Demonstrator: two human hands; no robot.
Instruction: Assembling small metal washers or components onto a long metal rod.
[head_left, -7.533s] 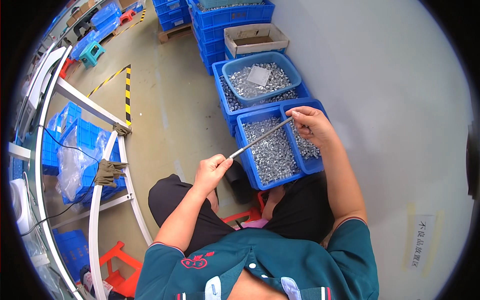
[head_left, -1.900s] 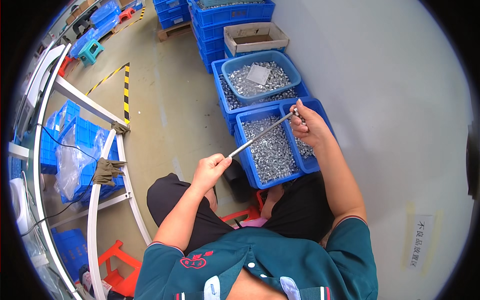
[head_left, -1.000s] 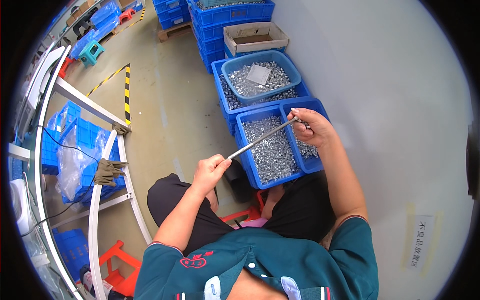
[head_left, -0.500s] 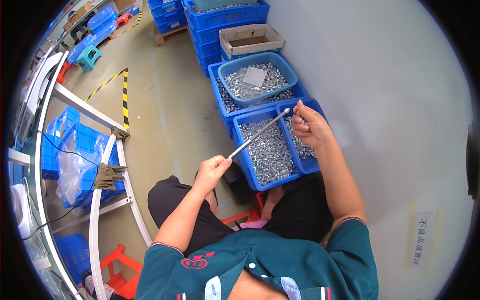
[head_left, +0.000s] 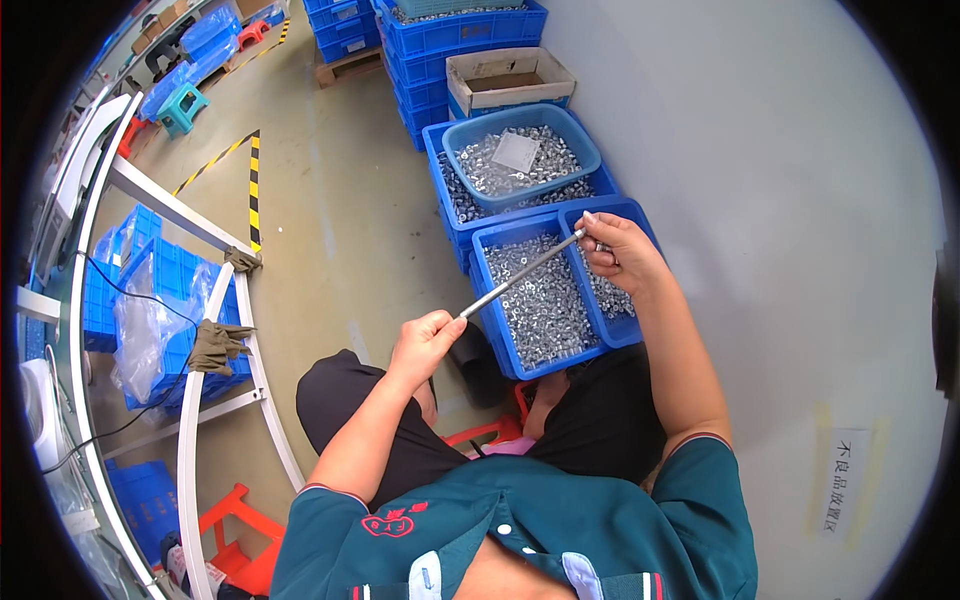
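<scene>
My left hand (head_left: 428,345) is closed around the near end of a thin grey metal rod (head_left: 515,279), which slants up and to the right above the bins. At the rod's far tip, my right hand (head_left: 618,250) pinches with thumb and forefinger. Its other fingers curl over small shiny metal nuts, partly hidden in the palm. Below the rod is a blue bin (head_left: 512,370) with two compartments. Loose metal nuts (head_left: 545,315) fill the left compartment, and more nuts (head_left: 610,297) lie in the right one, under my right hand.
Behind the bin, a light-blue basin (head_left: 590,165) of metal parts with a clear flat piece on top rests in another blue crate. Farther back stand an open carton (head_left: 512,95) and stacked blue crates (head_left: 420,75). A white-framed bench (head_left: 190,440) is at left, a grey wall (head_left: 760,250) at right.
My right hand has come down and slightly left, closing its fingertips at the rod's far tip, which was bare before. The tip has dipped slightly; my left hand keeps its grip.
</scene>
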